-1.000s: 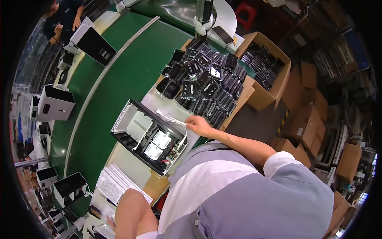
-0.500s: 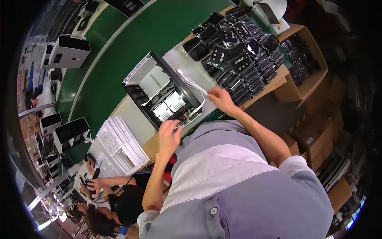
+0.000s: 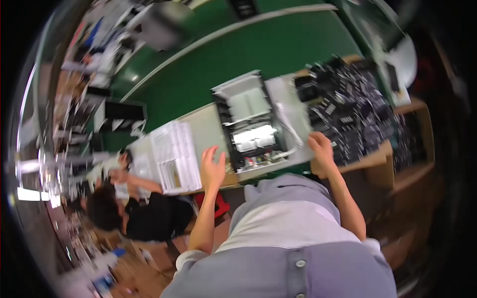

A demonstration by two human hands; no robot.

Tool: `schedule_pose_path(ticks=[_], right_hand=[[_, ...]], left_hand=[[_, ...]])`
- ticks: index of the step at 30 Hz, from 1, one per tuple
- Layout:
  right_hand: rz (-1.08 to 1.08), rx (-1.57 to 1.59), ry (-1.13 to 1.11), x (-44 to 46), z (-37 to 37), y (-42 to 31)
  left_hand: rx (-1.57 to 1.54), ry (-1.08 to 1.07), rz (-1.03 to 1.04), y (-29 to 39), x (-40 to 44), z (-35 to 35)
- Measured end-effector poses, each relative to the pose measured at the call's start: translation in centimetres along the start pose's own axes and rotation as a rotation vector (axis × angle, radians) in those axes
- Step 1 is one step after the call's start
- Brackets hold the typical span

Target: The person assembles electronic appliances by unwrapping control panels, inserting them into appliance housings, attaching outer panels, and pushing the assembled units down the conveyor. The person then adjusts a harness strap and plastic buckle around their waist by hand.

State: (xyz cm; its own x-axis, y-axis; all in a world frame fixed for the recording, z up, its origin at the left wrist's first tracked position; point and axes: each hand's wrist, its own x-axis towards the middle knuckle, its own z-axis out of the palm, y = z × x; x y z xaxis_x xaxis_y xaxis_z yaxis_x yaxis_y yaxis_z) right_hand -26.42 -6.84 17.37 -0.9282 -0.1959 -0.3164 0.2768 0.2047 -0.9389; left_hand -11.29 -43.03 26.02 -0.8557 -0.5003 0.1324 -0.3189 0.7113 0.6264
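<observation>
On the bench sits an open-fronted appliance housing, black and white, with a bright ribbed white part and small coloured wiring inside. A white power cable runs along its right side. My left hand is raised just left of the housing's near corner, fingers spread and holding nothing visible. Right of the housing, close to the cable's near end, my right hand has its fingers curled together. Blur hides whether anything is between them, and a small gap shows between hand and cable.
Black packets in clear plastic are heaped on the right, beside a cardboard box. White grilled panels are stacked on the left. Another person works farther left. A green strip runs behind the bench.
The whole view has swung and blurred. My left hand has drawn away leftward from the housing. My right hand, earlier pinching the white cable, now appears slightly apart from it.
</observation>
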Motion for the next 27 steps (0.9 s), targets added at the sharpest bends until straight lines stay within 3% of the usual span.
schedule_pose_path(ticks=[4,7,10,14,17,19,22,23,25,27], right_hand=[[0.084,0.063,-0.076,-1.0,0.2,-0.6],[0.127,0.036,-0.102,-1.8,0.0,-0.1],[0.17,0.026,-0.1,-2.7,0.7,-1.3],[0.22,0.057,-0.083,-2.9,1.3,-2.6],[0.223,0.067,-0.1,-2.6,1.6,-2.7],[0.207,0.07,-0.113,-1.9,1.5,-2.5],[-0.008,-0.153,-0.146,-1.0,2.4,-5.2],[-0.092,-0.085,-0.142,-0.3,2.9,-5.7],[-0.301,-0.254,-0.141,0.3,4.4,-12.2],[-0.617,-0.406,-0.143,1.4,5.4,-18.6]], left_hand=[[0.227,0.31,-0.079,-7.8,1.4,-4.4],[0.515,0.404,-0.295,-11.1,0.7,-6.3],[0.667,0.367,-0.469,-15.9,-1.0,-6.4],[0.4,0.353,-0.551,-21.1,-3.0,-5.3],[0.356,0.502,-0.436,-23.1,-3.1,-5.8],[0.341,0.568,-0.418,-18.3,-2.5,-8.6],[0.289,0.631,-0.299,-11.2,-1.9,-12.3],[0.131,0.596,-0.274,-9.8,-2.0,-13.4],[0.027,0.466,-0.197,-4.3,-1.0,-15.5],[-0.028,0.368,0.055,0.5,0.7,-16.9]])
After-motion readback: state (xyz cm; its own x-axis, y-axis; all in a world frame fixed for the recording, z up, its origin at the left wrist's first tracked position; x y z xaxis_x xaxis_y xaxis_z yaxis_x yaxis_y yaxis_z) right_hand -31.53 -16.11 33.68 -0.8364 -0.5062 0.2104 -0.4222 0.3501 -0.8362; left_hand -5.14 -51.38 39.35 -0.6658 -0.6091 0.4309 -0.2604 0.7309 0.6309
